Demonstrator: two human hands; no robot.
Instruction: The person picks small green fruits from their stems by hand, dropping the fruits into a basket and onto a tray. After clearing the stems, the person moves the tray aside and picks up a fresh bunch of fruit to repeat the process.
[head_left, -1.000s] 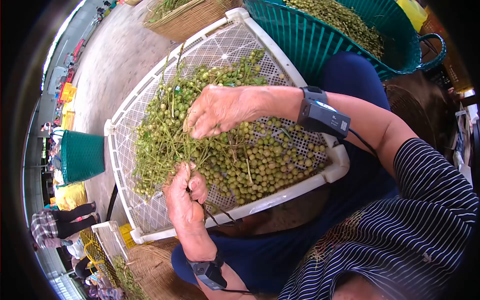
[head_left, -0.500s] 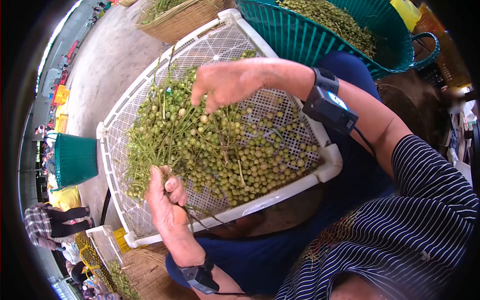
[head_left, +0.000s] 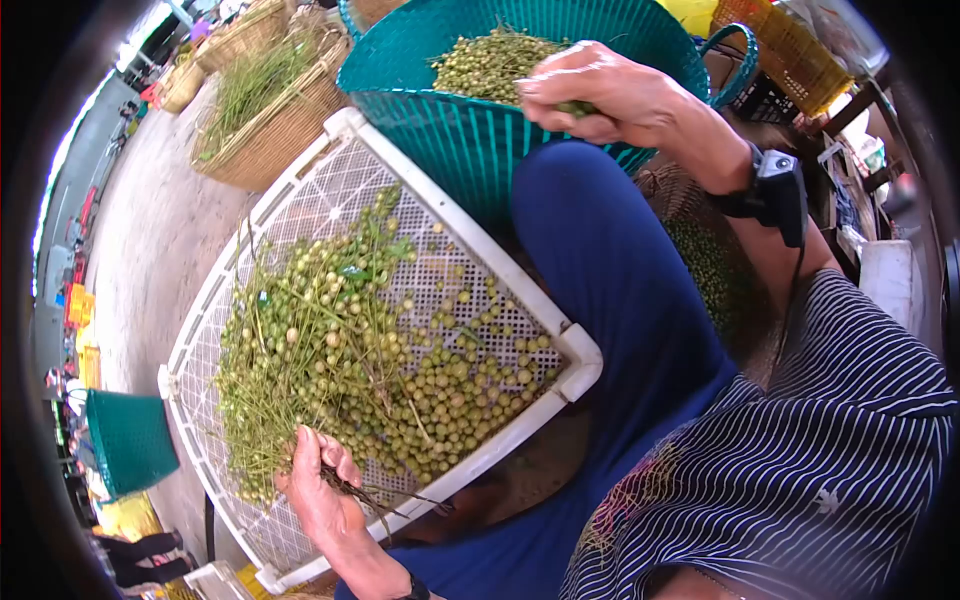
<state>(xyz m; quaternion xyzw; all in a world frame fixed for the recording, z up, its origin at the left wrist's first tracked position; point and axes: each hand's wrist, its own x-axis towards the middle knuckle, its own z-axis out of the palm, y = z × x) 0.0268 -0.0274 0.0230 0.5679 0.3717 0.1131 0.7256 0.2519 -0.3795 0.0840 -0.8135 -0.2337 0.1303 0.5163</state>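
Observation:
A white perforated crate [head_left: 500, 270] holds round green-yellow fruits [head_left: 450, 390] and thin green stems [head_left: 260, 400]. At its lower left edge my left hand [head_left: 325, 490] is closed around a bunch of stems, whose brown ends stick out toward the right. My right hand [head_left: 610, 95] is raised over the near rim of a green basket [head_left: 450, 110], its fingers curled around small green fruits that show below them. Inside that basket lies a heap of small green fruits [head_left: 495, 65].
A woven basket with green stems [head_left: 265, 110] stands at the upper left. Another green basket [head_left: 130, 440] is at the far left. My knee [head_left: 590, 190] is beside the crate. Yellow-brown crates [head_left: 785, 50] stand at the upper right.
My right hand has moved from above the crate up and right to the green basket. The view has turned right. My left hand still grips the stems at the crate's edge.

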